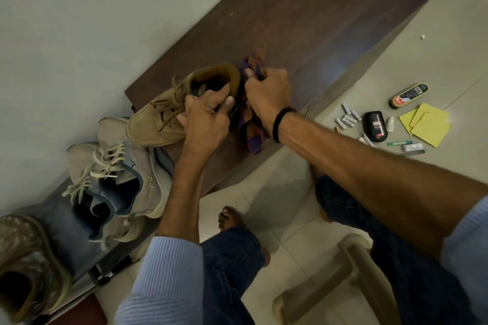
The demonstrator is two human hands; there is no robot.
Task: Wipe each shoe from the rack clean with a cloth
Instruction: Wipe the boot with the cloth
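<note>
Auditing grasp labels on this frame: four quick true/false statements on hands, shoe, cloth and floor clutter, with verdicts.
1. The left hand grips the tan suede lace-up boot at its collar. True.
2. The right hand holds a plain white cloth. False: it grips a purple-and-orange checked cloth.
3. That cloth is held at the boot's heel end. True.
4. The yellow cards lie on the table. False: they lie on the tiled floor.
</note>
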